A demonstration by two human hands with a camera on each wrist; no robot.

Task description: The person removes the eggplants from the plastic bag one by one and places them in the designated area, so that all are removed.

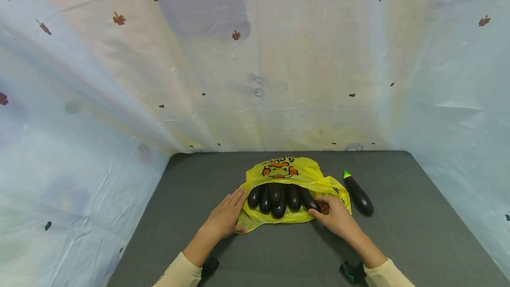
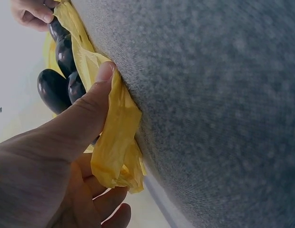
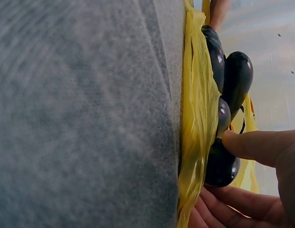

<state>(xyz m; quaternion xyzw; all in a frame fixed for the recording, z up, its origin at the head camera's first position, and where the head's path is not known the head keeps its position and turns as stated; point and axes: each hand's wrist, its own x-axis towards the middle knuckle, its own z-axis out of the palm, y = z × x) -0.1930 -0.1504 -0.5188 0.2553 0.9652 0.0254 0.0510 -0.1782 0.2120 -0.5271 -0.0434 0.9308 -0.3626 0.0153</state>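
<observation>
A yellow plastic bag point(image 1: 295, 167) with a printed cartoon lies on its side, its mouth facing me. Several dark, glossy eggplants point(image 1: 278, 209) poke out of the mouth. My left hand point(image 1: 225, 214) rests against the bag's left edge, thumb spread from the fingers; in the left wrist view the thumb lies along the yellow plastic. My right hand point(image 1: 334, 217) holds the rightmost eggplant point(image 3: 221, 166) in the bag, thumb on its top and fingers beneath. The eggplants' far ends are hidden inside the bag.
Another eggplant point(image 1: 358, 195) with a green stem end lies outside, right of the bag. Everything sits on a dark grey table point(image 1: 279, 256). Pale patterned sheets point(image 1: 279, 65) hang behind the table and along its sides.
</observation>
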